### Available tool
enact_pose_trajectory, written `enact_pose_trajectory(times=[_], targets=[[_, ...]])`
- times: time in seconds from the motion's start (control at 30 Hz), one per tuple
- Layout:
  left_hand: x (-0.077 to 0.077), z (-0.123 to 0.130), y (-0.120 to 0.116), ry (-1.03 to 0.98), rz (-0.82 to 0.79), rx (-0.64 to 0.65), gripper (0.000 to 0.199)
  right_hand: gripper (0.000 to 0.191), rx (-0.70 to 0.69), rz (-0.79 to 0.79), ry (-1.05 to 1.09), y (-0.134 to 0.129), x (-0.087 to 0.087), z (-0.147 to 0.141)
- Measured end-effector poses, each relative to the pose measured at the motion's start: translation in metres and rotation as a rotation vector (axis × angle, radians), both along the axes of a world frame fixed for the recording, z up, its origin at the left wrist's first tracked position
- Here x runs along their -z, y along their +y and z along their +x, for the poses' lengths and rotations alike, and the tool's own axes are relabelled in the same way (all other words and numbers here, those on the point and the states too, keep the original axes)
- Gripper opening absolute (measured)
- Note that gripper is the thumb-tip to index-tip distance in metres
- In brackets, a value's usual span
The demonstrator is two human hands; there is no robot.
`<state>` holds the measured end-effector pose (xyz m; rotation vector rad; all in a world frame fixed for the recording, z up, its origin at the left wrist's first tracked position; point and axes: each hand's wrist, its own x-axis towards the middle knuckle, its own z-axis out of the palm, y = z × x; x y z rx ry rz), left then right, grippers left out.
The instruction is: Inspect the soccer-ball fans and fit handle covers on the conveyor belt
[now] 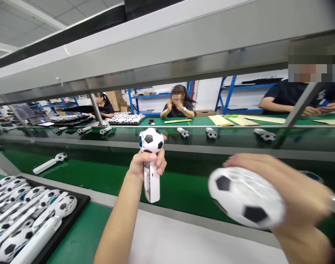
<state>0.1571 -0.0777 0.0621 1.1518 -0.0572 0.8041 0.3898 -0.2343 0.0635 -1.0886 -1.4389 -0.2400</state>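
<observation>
My left hand [148,163] is wrapped round the neck of a white handheld device with a soccer-ball head [152,141]. Its ball end points up and its white handle hangs below, over the green conveyor. At the right, blurred by motion, my right hand [291,183] holds a second soccer-ball-patterned piece [247,196], whose black-and-white face is turned toward the camera. The two pieces are apart. Whatever lies behind the right-hand piece is hidden.
A black tray [70,216] packed with soccer-ball devices sits at lower left. Another device [50,163] lies on the conveyor. White sheet [184,238] covers the near table. Beyond, several devices lie on a far belt; people sit opposite. A slanted metal post [303,104] stands at right.
</observation>
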Motion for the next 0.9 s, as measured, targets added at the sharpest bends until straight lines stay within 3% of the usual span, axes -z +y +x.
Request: enact_pose_trajectory(times=[0.1, 0.2, 0.27, 0.4, 0.53, 0.77, 0.83, 0.9], targets=[[0.002, 0.000, 0.000, -0.006, 0.015, 0.007, 0.065, 0.013, 0.004, 0.099, -0.237, 0.020, 0.000, -0.007], [0.002, -0.002, 0.000, 0.007, 0.009, 0.002, 0.067, 0.015, 0.096, 0.040, -0.340, 0.036, 0.010, -0.002], [0.002, -0.003, 0.000, 0.014, 0.009, 0.001, 0.066, 0.015, 0.139, -0.111, -0.293, 0.043, 0.016, 0.004], [-0.001, -0.004, -0.003, 0.038, 0.028, -0.020, 0.063, 0.022, 0.240, -0.573, -0.045, 0.056, 0.025, 0.015], [-0.005, -0.001, -0.005, 0.103, 0.054, -0.114, 0.058, 0.029, 0.326, -0.767, -0.014, 0.066, 0.033, 0.025], [-0.007, 0.001, -0.007, 0.207, 0.084, -0.220, 0.028, 0.092, 0.306, -1.099, -0.012, 0.083, 0.061, 0.045], [-0.007, 0.001, -0.007, 0.230, 0.087, -0.232, 0.029, 0.085, 0.335, -1.203, -0.039, 0.086, 0.070, 0.049], [-0.008, 0.002, -0.008, 0.243, 0.081, -0.245, 0.029, 0.058, 0.319, -1.312, -0.084, 0.086, 0.076, 0.051]])
